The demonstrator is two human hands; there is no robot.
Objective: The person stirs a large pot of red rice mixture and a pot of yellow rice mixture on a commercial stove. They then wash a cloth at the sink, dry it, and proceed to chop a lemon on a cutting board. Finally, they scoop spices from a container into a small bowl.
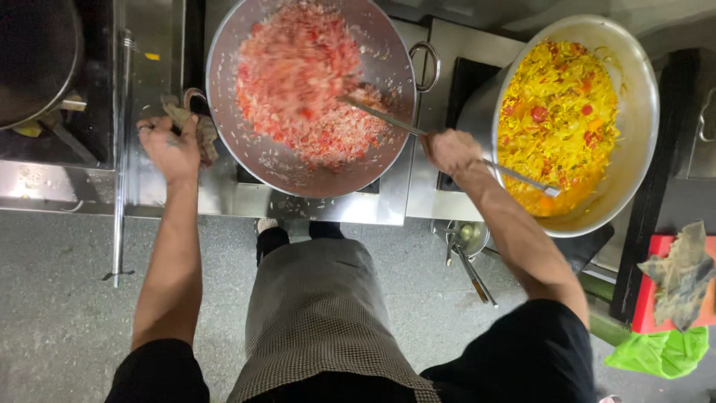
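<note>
2 hands up front: left hand point(170, 146) clamped w/ a rag point(195, 128) on the wok point(253, 153) handle at its left rim, right hand point(450, 151) closed on 1 long ladle point(388, 119), tip in red rice mix point(302, 78). 2 pans total; yellow-food pot point(643, 112) just right, rims near, not touching. Floor point(67, 313) open behind

floor point(67, 328): grey speckled concrete, looks kinda worn | counter point(153, 112): shiny steel | light: bright from overhead, far as I see
</note>
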